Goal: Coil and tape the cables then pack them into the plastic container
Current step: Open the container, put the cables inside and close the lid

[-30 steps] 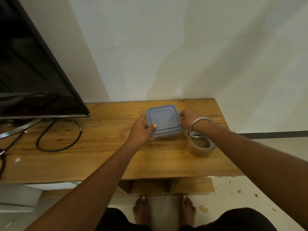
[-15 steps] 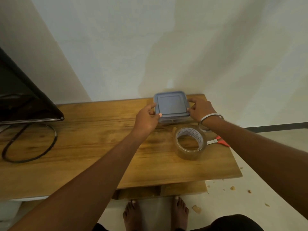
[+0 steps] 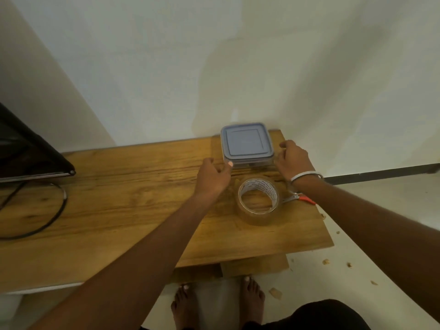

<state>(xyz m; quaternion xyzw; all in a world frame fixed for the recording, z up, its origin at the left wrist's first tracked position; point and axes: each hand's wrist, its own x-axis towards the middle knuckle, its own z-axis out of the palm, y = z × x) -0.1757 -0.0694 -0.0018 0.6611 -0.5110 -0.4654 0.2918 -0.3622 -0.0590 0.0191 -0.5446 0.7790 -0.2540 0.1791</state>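
A clear plastic container with a closed grey-blue lid [image 3: 246,142] stands at the back right of the wooden table [image 3: 119,210], close to the wall. My left hand [image 3: 213,178] is at its front left corner, thumb tip touching it, fingers loosely curled. Just off its right side is my right hand [image 3: 294,159], which has a small gap to the container and holds nothing. A roll of clear tape [image 3: 258,201] lies flat in front of the container, between my forearms. A black cable [image 3: 57,210] loops on the table at the far left.
Scissors with red handles [image 3: 301,198] lie by the tape under my right wrist, near the table's right edge. A black TV screen [image 3: 23,151] stands at the back left. Scraps litter the floor [image 3: 333,265] on the right.
The container has gone from the table's middle to the back right corner by the wall. Both hands have loosened from its sides. The view has swung to the right.
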